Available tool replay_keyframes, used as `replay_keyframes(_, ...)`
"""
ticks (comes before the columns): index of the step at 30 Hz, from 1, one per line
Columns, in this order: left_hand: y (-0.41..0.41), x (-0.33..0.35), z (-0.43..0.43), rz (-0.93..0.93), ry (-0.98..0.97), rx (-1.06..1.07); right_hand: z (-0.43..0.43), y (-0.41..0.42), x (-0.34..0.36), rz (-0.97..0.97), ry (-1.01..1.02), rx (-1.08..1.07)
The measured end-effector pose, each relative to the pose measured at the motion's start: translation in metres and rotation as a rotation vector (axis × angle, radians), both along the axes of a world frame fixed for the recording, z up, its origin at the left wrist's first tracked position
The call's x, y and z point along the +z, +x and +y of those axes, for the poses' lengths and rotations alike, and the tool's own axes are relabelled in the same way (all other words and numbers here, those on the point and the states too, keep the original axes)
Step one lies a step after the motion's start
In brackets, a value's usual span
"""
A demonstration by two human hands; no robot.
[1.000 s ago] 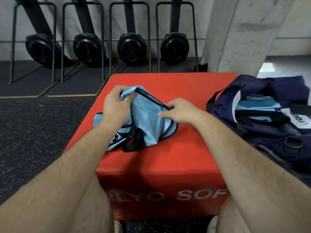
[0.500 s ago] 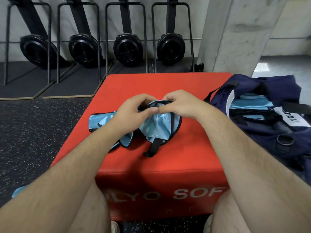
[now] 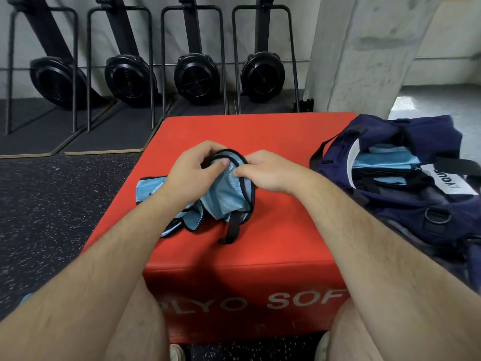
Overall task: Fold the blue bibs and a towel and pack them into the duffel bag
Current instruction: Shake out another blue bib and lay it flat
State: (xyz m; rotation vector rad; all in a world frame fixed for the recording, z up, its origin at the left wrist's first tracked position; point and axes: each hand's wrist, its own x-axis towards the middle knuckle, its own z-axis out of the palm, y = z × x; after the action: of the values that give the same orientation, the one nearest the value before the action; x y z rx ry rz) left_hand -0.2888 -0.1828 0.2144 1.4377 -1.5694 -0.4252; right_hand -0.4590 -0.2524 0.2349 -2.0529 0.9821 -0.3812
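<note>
My left hand [image 3: 194, 175] has its fingers and thumb curled over the black-trimmed top edge of a blue bib [image 3: 226, 196], gripping it. My right hand [image 3: 265, 171] meets it from the other side and pinches the same edge between thumb and fingers, so the two hands sit almost touching over the cloth.

Starting from the left of the view, I see dark speckled floor [image 3: 52, 204], and behind it four black rowing machines [image 3: 196, 74] stood on end against the wall. A scrap of light blue cloth [image 3: 26, 298] shows at the lower left, mostly hidden by my forearm; I cannot tell what it is.

In the middle is the red box [image 3: 286, 230] that serves as my surface, with pale lettering on its front face. The bib lies bunched on its top, towards the left half. One part trails out flat to the left under my left wrist, and a black strap [image 3: 233, 227] hangs loose from the bunch towards me.

Right of that, a grey concrete pillar [image 3: 364, 53] rises behind the box. At the far right the navy duffel bag [image 3: 421, 209] sits touching the box's right edge, its mouth open. Folded light blue cloth [image 3: 385, 162] already lies inside it, and a white label [image 3: 450, 182] crosses the top.
</note>
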Motion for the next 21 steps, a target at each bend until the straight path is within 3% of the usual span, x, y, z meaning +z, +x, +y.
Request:
replay_keyframes(6,-0.001,-0.005,-0.001,-0.063,-0.046,0.079,-0.002,0.002,-0.005,-0.168,-0.109,-0.063)
replay_keyframes(10,0.005,-0.003,-0.003,-0.096,-0.068,0.038,-0.008,-0.010,0.007,-0.140,-0.231,-0.098)
replay_keyframes(13,0.018,-0.004,-0.004,-0.235,0.035,0.047,-0.018,-0.032,0.019,-0.161,-0.339,-0.165)
replay_keyframes(18,0.032,0.015,-0.008,-0.379,0.151,0.053,-0.033,-0.070,0.023,-0.003,-0.512,-0.453)
replay_keyframes(21,0.019,0.034,-0.011,-0.360,0.117,-0.008,-0.021,-0.061,0.019,0.015,-0.570,-0.322)
